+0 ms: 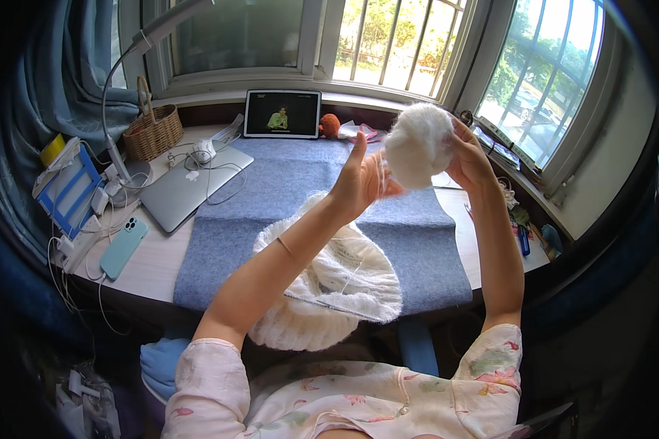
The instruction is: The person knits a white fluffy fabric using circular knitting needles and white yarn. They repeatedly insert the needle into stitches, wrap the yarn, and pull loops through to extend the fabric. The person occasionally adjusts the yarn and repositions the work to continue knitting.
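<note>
A fluffy white ball of yarn [417, 146] is held up above the desk. On its right side the fingers of my right hand [472, 157] wrap round it. My left hand [362, 179] is just left of the ball with the thumb raised and the fingers apart, slightly blurred; strands of yarn seem to run by its fingers. Below my left forearm lies a white knitted piece [344, 274], bunched up and hanging over the desk's front edge, with a thin dark needle or cable along its lower part.
A blue-grey felt mat [220, 256] covers the middle of the desk. Behind it stands a tablet [282, 115] beside an orange-red ball [329, 126]. To the left are a silver laptop [168, 197], a phone [124, 247], a lamp [114, 150], cables and a wicker basket [154, 135].
</note>
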Tool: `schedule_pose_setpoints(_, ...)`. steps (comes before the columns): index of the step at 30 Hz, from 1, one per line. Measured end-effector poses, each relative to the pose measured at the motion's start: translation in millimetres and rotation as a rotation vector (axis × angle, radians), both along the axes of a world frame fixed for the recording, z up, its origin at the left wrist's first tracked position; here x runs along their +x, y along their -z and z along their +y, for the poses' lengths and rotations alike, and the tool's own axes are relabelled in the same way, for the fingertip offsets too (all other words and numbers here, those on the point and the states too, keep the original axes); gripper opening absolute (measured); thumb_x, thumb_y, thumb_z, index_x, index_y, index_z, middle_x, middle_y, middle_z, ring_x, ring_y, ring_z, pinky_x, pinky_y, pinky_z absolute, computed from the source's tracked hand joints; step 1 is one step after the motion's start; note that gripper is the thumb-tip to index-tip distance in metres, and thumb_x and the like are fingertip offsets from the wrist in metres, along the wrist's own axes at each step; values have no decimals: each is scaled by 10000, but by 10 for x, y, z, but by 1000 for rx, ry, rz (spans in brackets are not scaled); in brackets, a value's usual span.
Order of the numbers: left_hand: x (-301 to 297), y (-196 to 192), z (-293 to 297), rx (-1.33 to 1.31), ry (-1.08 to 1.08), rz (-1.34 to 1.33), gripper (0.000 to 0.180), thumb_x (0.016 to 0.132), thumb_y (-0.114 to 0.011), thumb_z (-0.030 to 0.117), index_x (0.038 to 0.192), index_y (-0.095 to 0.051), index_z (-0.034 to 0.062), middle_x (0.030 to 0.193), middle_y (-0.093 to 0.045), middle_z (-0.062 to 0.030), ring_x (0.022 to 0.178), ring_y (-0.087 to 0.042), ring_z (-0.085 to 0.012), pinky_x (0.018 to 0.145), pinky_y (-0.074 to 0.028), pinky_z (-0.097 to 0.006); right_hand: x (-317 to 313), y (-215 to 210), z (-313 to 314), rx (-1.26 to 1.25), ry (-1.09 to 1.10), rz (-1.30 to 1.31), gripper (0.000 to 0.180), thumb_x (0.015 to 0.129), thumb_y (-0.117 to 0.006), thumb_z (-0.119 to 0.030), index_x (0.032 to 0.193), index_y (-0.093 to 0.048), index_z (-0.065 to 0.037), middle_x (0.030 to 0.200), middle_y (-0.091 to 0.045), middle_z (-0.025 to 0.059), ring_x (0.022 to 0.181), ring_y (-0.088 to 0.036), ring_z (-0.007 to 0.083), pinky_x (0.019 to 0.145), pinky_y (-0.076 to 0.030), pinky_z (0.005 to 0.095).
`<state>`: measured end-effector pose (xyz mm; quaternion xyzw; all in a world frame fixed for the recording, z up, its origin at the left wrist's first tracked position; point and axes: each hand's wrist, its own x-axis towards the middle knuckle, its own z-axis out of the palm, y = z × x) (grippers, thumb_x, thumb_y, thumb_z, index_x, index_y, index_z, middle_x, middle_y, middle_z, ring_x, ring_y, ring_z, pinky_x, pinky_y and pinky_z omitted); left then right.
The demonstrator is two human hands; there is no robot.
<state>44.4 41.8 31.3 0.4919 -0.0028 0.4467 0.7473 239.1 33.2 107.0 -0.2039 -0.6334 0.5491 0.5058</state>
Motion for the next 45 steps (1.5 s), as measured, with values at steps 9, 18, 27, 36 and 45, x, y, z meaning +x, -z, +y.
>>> schedule_pose_setpoints(9,-1023,119,19,-145,-14,-234,398,938,-329,405,641,-395,147,499,-192,67,381,-147,-39,334,-136,-197,1350,394,371,-24,446,-44,474,753,-698,-303,1127,-515,-78,941,-555,27,890,-541,142,773,-486,311)
schedule_pose_setpoints(18,-2371,435,315,-382,-362,-703,326,932,-415,294,678,-467,97,481,-196,46,388,-118,-57,362,-109,-228,3789,1397,145,-265,1675,304,293,716,-728,-230,940,-593,-98,717,-591,47,450,-495,96,344,-400,184)
schedule_pose_setpoints(27,-1720,19,133,-295,-585,-411,320,931,-408,340,741,-485,94,515,-276,44,408,-201,-64,381,-170,-206,2328,867,357,-154,906,31,213,814,-643,-258,977,-563,-147,682,-525,-47,510,-473,36,428,-408,156)
schedule_pose_setpoints(36,-111,30,119,40,-525,201,1095,734,-273,781,1362,26,-65,1430,-49,-265,1351,-31,-313,1085,-22,-399,15,120,271,-63,90,-21,469,765,-680,-262,1154,-510,-63,1045,-544,79,984,-536,209,839,-499,439)
schedule_pose_setpoints(45,-694,210,98,-160,-37,46,345,921,-424,380,722,-513,112,485,-222,106,376,-182,-6,314,-147,-173,975,417,404,-76,307,-148,601,735,-702,-328,1203,-466,-35,1087,-526,90,1032,-512,221,855,-491,413)
